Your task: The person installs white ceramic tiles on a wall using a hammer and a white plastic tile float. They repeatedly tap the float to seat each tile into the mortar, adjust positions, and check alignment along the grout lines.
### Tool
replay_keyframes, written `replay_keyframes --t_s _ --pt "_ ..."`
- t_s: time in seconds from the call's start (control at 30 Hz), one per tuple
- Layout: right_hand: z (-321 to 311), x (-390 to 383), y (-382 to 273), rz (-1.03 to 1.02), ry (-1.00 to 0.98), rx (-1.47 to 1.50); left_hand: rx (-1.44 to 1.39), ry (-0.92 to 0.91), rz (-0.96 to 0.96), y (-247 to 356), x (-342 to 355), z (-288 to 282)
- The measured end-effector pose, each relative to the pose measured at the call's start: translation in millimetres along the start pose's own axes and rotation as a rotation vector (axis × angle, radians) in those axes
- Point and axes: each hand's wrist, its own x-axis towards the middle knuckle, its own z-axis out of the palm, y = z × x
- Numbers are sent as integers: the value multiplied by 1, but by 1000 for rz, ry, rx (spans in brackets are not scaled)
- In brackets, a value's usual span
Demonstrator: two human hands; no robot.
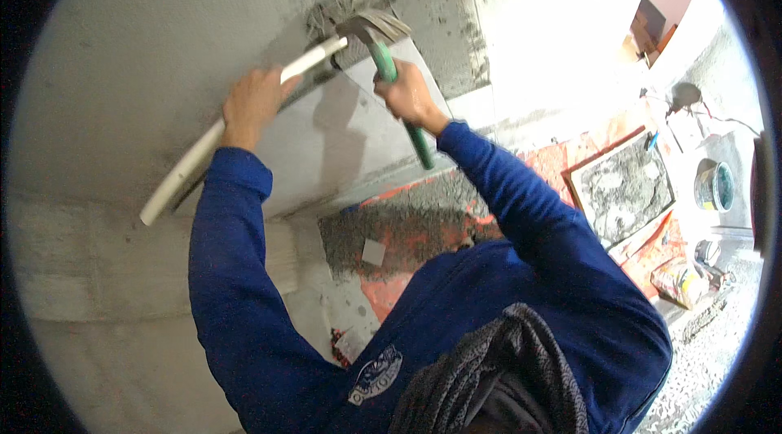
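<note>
Near the top centre of the frame, the right hand (405, 96) is closed around the green handle of a hammer (376, 37), whose head meets the mortar-streaked wall (122, 43). The left hand (252, 100) wraps a white pipe (191, 161), pressing it diagonally against the wall, apparently to brace it.

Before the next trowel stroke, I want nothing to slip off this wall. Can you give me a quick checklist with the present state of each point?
1. Right hand closed on the green trowel handle: ok.
2. Left hand holding the white pipe against the wall: ok.
3. Trowel blade on the mortar patch: ok.
4. Tile stuck fast: cannot tell.
5. Mortar in the tray below: ok.
</note>
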Motion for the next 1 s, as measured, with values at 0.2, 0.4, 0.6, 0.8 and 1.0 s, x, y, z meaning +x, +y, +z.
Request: replay_keyframes --t_s 0.2,0.4,0.6,0.8,1.0 --pt "21 10 5 -227 293 209 -179 -21 -80 -7 1 16" --pt "-1 -20 19 70 -148 150 -410 110 -116 -20 -16 24" --pt "-64 -82 46 -53 124 -93 -800 109 -135 -12 -25 18" --pt "-88 -174 67 275 119 122 -1225 -84 79 36 -6 6" --pt "-99 -249 71 530 219 -201 -1098 64 185 66 30 -12"
